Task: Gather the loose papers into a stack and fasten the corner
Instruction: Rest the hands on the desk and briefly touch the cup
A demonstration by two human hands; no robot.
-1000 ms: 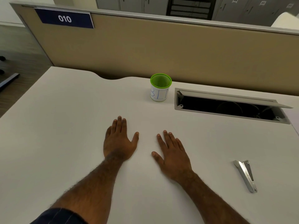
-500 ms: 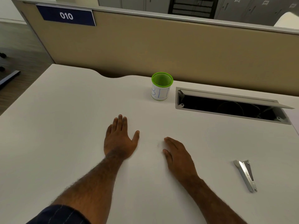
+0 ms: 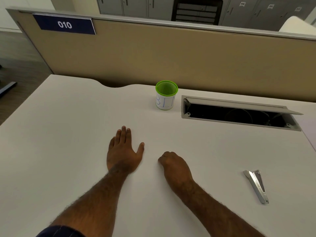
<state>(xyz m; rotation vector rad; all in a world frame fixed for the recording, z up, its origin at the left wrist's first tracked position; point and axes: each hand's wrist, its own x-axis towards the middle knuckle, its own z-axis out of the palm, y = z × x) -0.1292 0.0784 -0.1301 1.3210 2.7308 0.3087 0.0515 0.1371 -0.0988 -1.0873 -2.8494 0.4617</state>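
My left hand [image 3: 124,151] lies flat, palm down, on the white desk [image 3: 68,134], fingers straight and together. Just right of it, my right hand [image 3: 174,164] rests on the desk with its fingers curled under; I see nothing held in it. A silver metal stapler [image 3: 256,186] lies on the desk well to the right of my right hand, apart from both hands. I can make out no loose papers against the white desk surface.
A green mesh cup [image 3: 166,94] with a white label stands at the back of the desk. To its right is an open cable hatch [image 3: 239,115] with its lid raised. A tan partition [image 3: 171,57] with a "010" sign [image 3: 64,24] closes the far side.
My right hand went from flat with spread fingers to fingers curled under, sliding slightly right. My left hand stayed flat in place.
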